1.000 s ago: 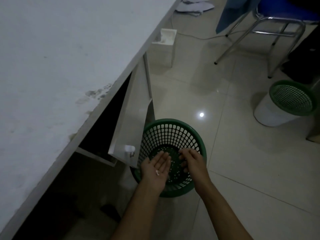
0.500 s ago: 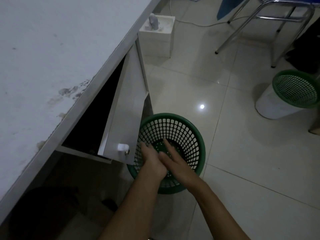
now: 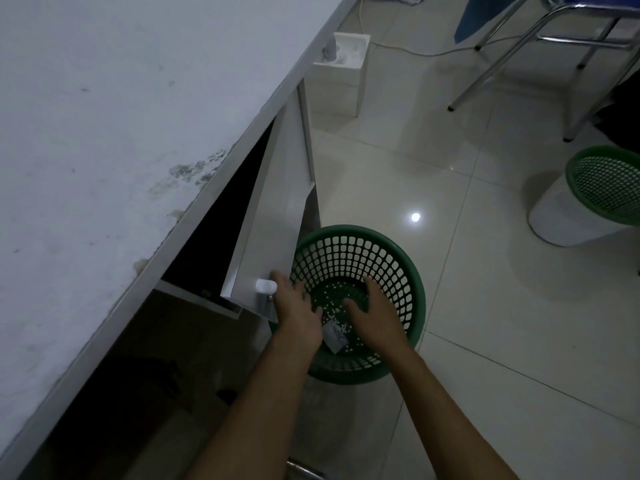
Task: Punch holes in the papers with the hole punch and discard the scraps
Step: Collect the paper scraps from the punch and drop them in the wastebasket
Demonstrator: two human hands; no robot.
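Observation:
A green mesh waste basket stands on the tiled floor beside the desk. Small white paper scraps lie scattered on its bottom, along with a crumpled grey piece. My left hand hovers over the basket's left rim, palm down, fingers spread, holding nothing. Over the basket's middle, my right hand is also flat with fingers apart and empty. The two hands are a little apart. No hole punch or papers are in view.
A white desk top fills the left. Its cabinet door hangs open with a white knob close to my left hand. A second green basket on a white bin stands at the right. Chair legs and a white box are farther back.
My hands were rubbing together over the basket; now they have separated and spread flat. The scraps that lay on my left palm are gone from it.

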